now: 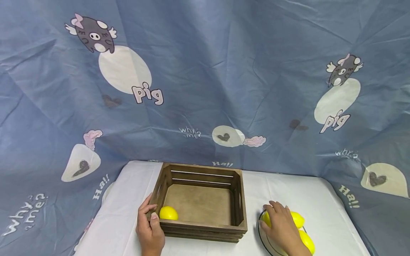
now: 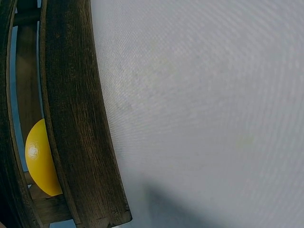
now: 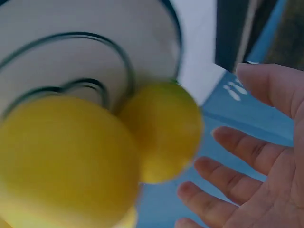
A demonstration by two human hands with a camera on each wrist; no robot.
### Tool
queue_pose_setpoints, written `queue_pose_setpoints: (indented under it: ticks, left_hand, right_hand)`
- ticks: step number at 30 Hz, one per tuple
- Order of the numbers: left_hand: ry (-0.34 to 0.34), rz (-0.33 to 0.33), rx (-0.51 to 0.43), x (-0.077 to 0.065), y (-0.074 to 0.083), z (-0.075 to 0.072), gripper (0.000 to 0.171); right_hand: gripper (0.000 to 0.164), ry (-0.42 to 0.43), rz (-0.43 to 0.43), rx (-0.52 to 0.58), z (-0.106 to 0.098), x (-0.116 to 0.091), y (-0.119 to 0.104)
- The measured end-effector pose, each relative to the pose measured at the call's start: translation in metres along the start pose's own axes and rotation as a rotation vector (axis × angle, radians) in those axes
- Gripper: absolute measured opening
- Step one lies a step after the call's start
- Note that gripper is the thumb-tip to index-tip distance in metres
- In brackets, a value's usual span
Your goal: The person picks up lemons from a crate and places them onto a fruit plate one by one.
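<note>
A brown slatted wooden crate (image 1: 205, 233) stands on the white cloth, a yellow lemon (image 1: 168, 213) in its front left corner. The left hand (image 1: 149, 227) grips the crate at that corner, thumb and fingers about the left rim. In the left wrist view, the lemon (image 2: 40, 159) shows through a gap between the slats (image 2: 78, 114). Right of the crate is a round plate (image 1: 261, 233) with a dark rim, holding several lemons (image 1: 306, 241). Over it reaches the right hand (image 1: 282, 225). The right wrist view has its fingers (image 3: 247, 152) spread beside a lemon (image 3: 164, 133), holding nothing.
A blue curtain (image 1: 198, 71) printed with pigs and words hangs behind and around the table. White cloth (image 1: 256, 188) covers the tabletop. The gap between the crate and the plate is narrow.
</note>
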State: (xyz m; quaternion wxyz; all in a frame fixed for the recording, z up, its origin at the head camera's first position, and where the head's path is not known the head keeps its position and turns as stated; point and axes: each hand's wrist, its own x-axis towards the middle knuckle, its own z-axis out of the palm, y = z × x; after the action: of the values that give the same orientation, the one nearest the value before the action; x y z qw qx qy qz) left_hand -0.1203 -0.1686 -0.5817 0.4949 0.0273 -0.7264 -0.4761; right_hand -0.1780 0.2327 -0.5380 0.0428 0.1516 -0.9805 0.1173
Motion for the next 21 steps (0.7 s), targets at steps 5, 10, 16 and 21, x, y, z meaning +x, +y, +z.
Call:
queue_pose_setpoints:
  ticks: [5,10,16,21]
  left_hand:
    - [0.008,-0.002,-0.001,-0.001,0.001,0.0,0.022]
    - [0.04,0.005,-0.008,0.004,0.007,-0.001,0.022]
    - [0.03,-0.007,-0.005,0.001,0.0,-0.005,0.023]
    - [-0.034,-0.045,-0.016,0.0,0.0,-0.003,0.021]
  right_hand:
    - [0.051,0.043,-0.042,0.049,-0.027,0.003,-0.01]
    - [0.055,0.039,-0.052,0.096,-0.059,0.009,-0.026]
    - [0.056,0.038,-0.136,0.081,-0.094,0.023,-0.049]
    - [0.054,0.028,-0.295,0.048,-0.119,0.032,-0.072]
